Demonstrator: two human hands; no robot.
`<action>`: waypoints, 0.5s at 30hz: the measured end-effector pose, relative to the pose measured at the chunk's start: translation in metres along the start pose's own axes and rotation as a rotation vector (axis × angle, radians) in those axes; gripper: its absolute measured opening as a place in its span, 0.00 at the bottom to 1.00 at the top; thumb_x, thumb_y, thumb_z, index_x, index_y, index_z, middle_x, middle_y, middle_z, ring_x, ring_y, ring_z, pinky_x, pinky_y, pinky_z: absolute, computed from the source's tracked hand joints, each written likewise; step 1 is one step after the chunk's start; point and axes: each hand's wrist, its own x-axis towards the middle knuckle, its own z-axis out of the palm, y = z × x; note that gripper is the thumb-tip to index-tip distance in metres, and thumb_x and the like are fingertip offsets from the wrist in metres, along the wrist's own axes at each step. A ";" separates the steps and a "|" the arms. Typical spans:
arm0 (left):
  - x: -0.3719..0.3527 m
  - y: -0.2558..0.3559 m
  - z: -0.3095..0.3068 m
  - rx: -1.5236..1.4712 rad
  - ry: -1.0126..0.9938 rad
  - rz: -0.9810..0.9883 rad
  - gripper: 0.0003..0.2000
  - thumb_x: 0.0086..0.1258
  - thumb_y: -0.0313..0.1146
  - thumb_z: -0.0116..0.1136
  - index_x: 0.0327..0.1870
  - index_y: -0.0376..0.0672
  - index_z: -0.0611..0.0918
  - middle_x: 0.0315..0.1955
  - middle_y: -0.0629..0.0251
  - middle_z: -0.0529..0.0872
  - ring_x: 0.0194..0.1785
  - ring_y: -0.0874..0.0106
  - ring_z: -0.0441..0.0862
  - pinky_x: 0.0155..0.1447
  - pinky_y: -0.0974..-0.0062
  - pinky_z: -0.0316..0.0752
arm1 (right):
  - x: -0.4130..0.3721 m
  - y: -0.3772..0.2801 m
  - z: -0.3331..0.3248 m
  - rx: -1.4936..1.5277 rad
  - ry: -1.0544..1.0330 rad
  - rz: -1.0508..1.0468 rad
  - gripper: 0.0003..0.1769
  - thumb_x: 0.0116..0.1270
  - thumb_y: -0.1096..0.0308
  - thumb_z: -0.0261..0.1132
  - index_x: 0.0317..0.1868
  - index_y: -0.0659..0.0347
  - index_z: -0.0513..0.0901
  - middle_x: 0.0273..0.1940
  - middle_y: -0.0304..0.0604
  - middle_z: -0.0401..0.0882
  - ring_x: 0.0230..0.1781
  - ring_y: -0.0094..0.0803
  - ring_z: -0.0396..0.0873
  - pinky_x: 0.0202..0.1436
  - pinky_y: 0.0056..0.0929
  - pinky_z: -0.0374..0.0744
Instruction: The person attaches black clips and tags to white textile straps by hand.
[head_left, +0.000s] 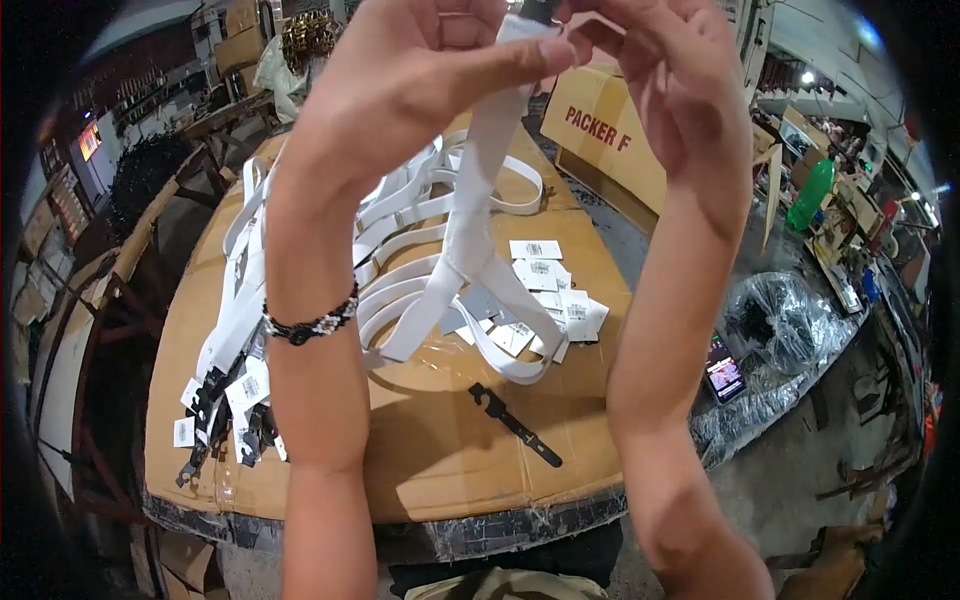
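Note:
My left hand (pixel 450 65) is closed on a white strap (pixel 487 150), pinching its upper end between thumb and fingers. The strap hangs over the table and splits into several white bands lower down. At its top, partly cut off by the frame edge, is a black piece (pixel 540 10). My right hand (pixel 660 60) is beside it, fingers bent and pinched at that black piece. Below lies a loose black plastic hanger (pixel 515 425) on the cardboard-covered table (pixel 430 480). Behind the strap are white barcode tags (pixel 577 310) in a loose pile.
More white straps (pixel 400 215) spread over the table's back and left. At the front left are straps with black hangers and tags (pixel 248 388). A printed carton (pixel 600 130) stands behind. To the right are a phone (pixel 724 370), plastic wrap (pixel 785 325) and a green bottle (pixel 810 195).

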 end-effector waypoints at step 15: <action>-0.008 0.018 -0.016 0.392 0.371 0.171 0.07 0.76 0.25 0.57 0.43 0.29 0.84 0.31 0.55 0.90 0.33 0.72 0.88 0.39 0.76 0.83 | -0.013 -0.027 0.012 -0.530 0.335 0.163 0.10 0.76 0.68 0.64 0.47 0.66 0.89 0.34 0.38 0.88 0.30 0.18 0.80 0.34 0.16 0.77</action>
